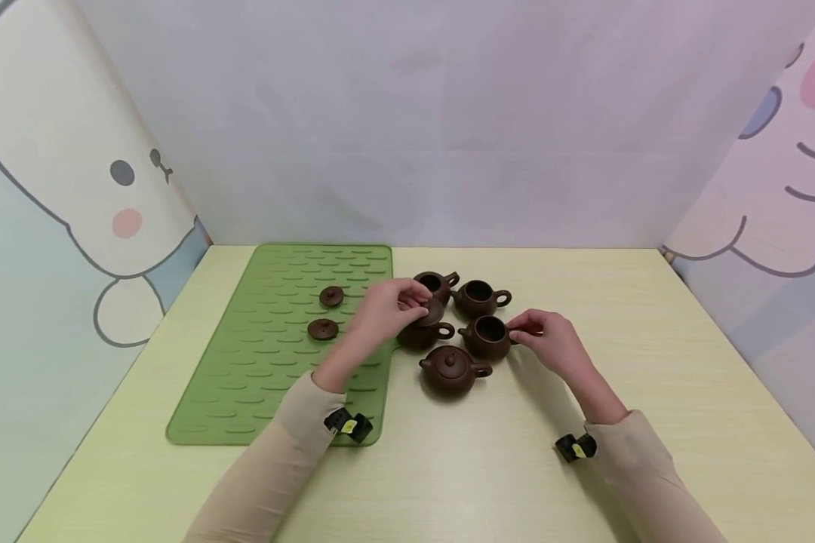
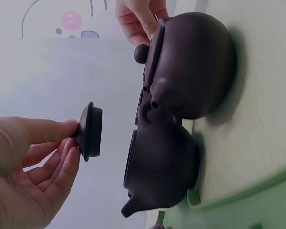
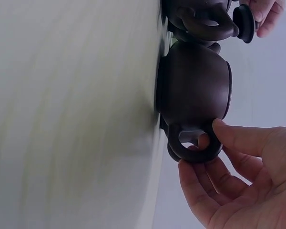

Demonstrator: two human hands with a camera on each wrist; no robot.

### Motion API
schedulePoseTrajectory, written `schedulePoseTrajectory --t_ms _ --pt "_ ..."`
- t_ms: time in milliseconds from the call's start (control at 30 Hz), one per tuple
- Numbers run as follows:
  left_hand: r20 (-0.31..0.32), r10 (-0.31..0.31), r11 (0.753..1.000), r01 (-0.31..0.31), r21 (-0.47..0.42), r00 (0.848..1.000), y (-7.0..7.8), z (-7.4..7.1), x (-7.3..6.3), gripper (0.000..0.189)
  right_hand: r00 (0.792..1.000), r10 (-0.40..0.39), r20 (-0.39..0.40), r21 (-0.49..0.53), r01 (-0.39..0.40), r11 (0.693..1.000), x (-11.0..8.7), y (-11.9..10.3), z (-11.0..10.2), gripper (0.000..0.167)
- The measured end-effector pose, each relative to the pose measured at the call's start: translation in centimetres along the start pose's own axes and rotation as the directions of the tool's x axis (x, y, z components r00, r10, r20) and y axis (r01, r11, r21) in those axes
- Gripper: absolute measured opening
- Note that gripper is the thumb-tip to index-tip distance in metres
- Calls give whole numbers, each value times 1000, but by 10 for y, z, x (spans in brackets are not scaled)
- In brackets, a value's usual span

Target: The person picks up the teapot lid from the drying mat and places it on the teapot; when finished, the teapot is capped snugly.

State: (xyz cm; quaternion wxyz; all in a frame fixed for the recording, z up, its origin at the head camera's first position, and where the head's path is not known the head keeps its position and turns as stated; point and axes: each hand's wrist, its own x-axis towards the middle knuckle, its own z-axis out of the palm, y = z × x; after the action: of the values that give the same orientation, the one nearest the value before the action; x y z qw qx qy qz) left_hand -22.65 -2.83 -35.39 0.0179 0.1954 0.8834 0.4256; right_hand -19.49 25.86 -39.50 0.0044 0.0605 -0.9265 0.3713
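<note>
My left hand (image 1: 389, 308) pinches a dark brown teapot lid (image 2: 91, 131) by its knob. The lid hangs in the air, apart from the lidless teapot (image 2: 157, 162) near it. With thumb and fingers, my right hand (image 1: 548, 341) grips the ring handle (image 3: 195, 152) of another lidless teapot (image 1: 487, 337), which stands on the table. In front of these stands a teapot with its lid on (image 1: 450, 371). Two more open teapots, one at the back (image 1: 435, 285) and one at the back right (image 1: 478, 298), complete the cluster.
A green ridged mat (image 1: 244, 377) covers the left part of the pale wooden table (image 1: 502, 467). Two loose lids lie on it, a farther lid (image 1: 331, 296) and a nearer lid (image 1: 322, 329). A pale wall (image 1: 435, 151) rises behind the table.
</note>
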Motion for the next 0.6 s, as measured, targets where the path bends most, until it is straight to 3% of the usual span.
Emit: schedulePoseTrajectory --t_ms 600 --pt "59 99 995 -98 -15 993 24 41 21 15 1000 1 -12 9 0 1000 1 0 0 14"
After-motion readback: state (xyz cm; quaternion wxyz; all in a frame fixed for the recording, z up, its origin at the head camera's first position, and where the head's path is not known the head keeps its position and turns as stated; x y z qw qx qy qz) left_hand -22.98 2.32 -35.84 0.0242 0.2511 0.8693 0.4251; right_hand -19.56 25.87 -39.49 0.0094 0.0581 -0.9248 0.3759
